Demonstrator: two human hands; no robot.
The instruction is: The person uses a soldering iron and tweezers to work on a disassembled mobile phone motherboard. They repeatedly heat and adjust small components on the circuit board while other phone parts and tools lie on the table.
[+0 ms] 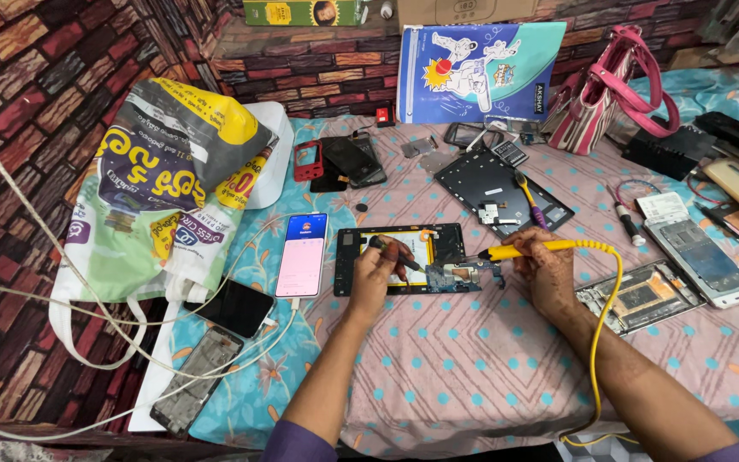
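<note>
Left hand (378, 272) closed on tweezers (397, 255), tips at the board (464, 275), which lies on the open phone frame (399, 257) mid-desk. Right hand (545, 269) grips the yellow iron (540, 248).

Risk: cord (596, 342) drags across the cloth and could tug the tip off target; a slip may scorch the board.

Count: one iron, one tweezers, one lit phone (303, 254), one screwdriver (529, 198).

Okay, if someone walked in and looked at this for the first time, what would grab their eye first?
Probably the two hands at the centre: the right hand holds a yellow soldering iron over a small circuit board, while the left hand holds a dark tool beside an opened black device frame. Next, the lit smartphone just left of them, and the big yellow printed bag at far left.
</note>
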